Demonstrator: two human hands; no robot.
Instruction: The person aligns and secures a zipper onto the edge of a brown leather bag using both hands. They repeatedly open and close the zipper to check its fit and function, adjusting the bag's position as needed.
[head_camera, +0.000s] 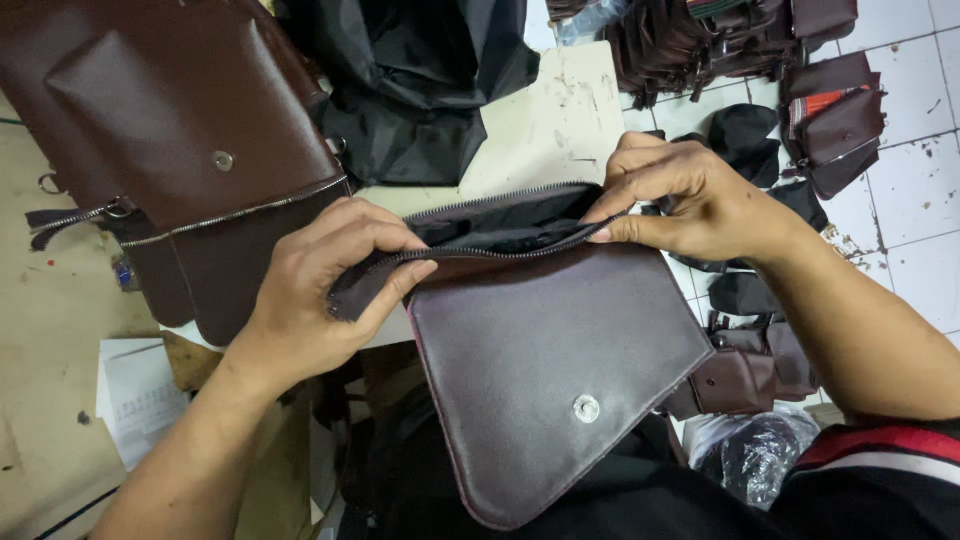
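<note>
Gaping brown leather pouch (550, 370) shows black lining, silver snap.

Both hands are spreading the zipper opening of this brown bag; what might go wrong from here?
1. The brown bag hangs past the table edge, held only by the left hand and right hand; a loosened grip might drop it.
2. Fingertips sit on the zipper teeth and may get scraped.
3. The black lining could snag in the zipper.
</note>
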